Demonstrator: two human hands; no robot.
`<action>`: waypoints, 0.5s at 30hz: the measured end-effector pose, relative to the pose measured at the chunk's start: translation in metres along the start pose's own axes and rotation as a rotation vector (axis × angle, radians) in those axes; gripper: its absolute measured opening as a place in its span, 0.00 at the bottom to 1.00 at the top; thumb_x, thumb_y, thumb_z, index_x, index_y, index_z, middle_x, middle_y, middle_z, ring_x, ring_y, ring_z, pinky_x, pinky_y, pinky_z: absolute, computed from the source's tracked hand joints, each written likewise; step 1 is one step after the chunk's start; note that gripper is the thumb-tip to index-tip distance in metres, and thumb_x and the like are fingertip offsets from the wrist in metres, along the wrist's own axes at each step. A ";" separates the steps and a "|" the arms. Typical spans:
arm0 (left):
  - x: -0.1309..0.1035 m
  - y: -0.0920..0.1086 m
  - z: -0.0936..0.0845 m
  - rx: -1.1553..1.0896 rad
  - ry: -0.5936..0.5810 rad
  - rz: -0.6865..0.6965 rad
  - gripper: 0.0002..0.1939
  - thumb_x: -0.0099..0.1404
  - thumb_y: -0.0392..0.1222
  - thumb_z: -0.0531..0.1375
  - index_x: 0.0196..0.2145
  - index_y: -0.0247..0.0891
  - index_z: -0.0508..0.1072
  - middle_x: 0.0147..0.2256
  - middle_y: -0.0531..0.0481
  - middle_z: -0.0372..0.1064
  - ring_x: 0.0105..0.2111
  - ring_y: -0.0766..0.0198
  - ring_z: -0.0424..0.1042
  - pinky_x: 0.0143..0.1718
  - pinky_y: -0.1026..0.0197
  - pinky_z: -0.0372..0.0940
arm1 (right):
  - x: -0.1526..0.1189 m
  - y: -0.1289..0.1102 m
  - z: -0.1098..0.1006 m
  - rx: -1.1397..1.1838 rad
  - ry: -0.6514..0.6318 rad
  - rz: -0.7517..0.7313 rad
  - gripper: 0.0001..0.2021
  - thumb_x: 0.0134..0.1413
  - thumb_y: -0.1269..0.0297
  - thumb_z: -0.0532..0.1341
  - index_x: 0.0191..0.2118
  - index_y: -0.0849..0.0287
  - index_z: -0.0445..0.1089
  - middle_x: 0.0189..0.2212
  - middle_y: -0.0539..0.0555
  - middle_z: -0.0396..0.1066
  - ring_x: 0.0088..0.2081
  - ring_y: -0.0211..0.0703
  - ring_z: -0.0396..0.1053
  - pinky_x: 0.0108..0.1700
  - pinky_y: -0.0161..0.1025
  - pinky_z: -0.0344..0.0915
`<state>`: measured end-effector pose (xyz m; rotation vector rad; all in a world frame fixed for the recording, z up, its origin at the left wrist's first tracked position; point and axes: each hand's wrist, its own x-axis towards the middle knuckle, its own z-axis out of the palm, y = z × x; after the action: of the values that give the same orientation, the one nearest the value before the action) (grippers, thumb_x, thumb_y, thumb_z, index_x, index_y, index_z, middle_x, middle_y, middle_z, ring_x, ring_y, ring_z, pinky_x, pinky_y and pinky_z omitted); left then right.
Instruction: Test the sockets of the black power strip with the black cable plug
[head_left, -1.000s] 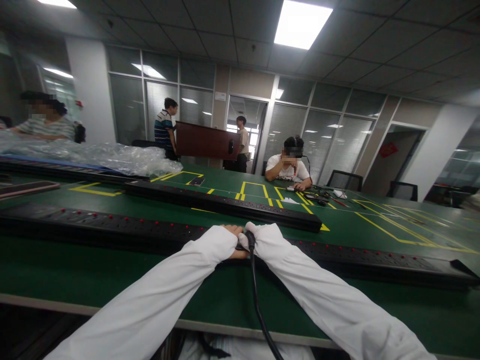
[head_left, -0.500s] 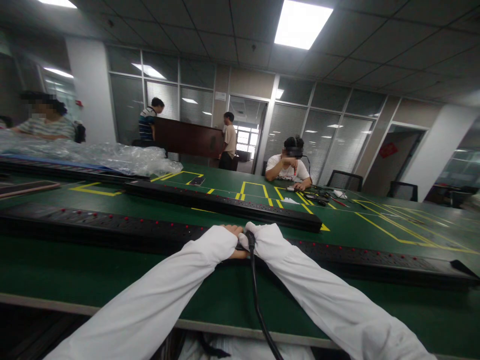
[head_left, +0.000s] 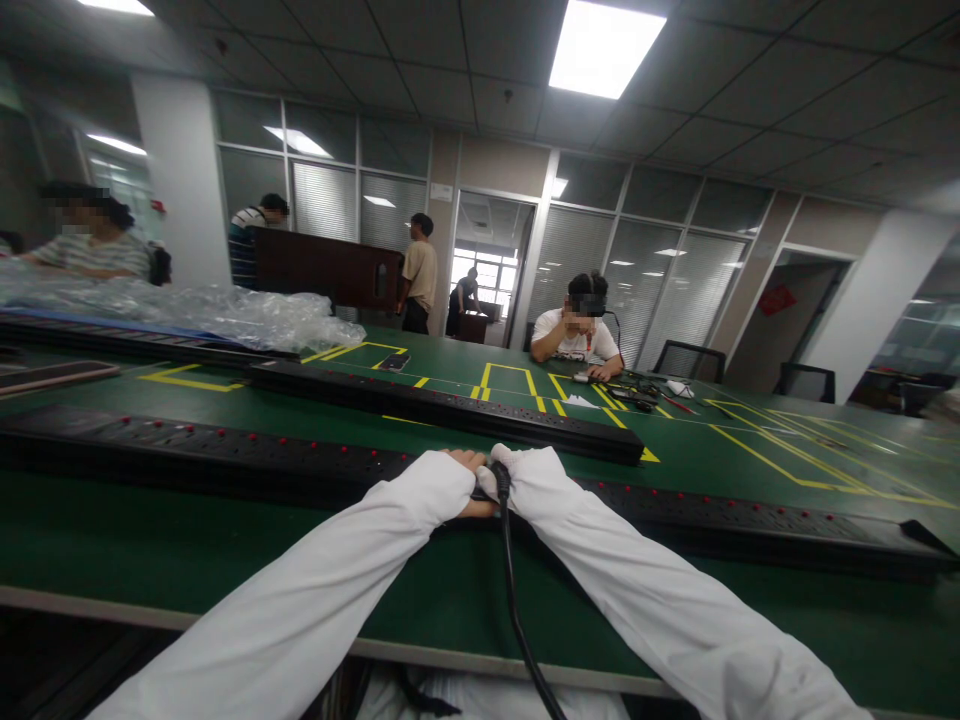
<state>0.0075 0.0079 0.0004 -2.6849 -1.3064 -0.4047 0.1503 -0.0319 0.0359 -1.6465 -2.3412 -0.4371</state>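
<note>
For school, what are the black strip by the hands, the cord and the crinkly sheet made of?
The strip looks like painted metal or plastic: straight edges, low sheen. The cord seems rubbery: smooth, curved. The sheet is probably thin, clear plastic: shiny, wrinkled.

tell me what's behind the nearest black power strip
Behind the nearest strip on the green table are another black strip, yellow tape, a phone and plastic wrap. The left hand and right hand hide anything just behind the nearest strip's middle.

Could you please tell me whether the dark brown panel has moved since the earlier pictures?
Yes, the dark brown panel has moved left in the view, nearer the white pillar.
</note>
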 end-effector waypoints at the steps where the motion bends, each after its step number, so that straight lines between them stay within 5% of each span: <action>1: 0.001 0.000 0.000 0.003 -0.013 -0.008 0.33 0.43 0.65 0.53 0.41 0.40 0.62 0.36 0.47 0.66 0.37 0.52 0.66 0.38 0.54 0.58 | 0.000 0.000 0.000 0.002 0.002 -0.001 0.16 0.46 0.49 0.47 0.31 0.55 0.60 0.20 0.48 0.62 0.21 0.29 0.55 0.25 0.28 0.43; 15: -0.007 0.002 -0.006 -0.020 0.043 0.022 0.31 0.46 0.65 0.51 0.42 0.41 0.62 0.36 0.48 0.66 0.37 0.54 0.66 0.39 0.56 0.58 | 0.000 0.000 -0.001 -0.005 -0.006 0.004 0.17 0.46 0.49 0.46 0.31 0.55 0.61 0.20 0.48 0.61 0.19 0.29 0.52 0.24 0.28 0.42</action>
<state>0.0038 0.0000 0.0041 -2.6890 -1.2664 -0.4727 0.1500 -0.0324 0.0372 -1.6561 -2.3427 -0.4391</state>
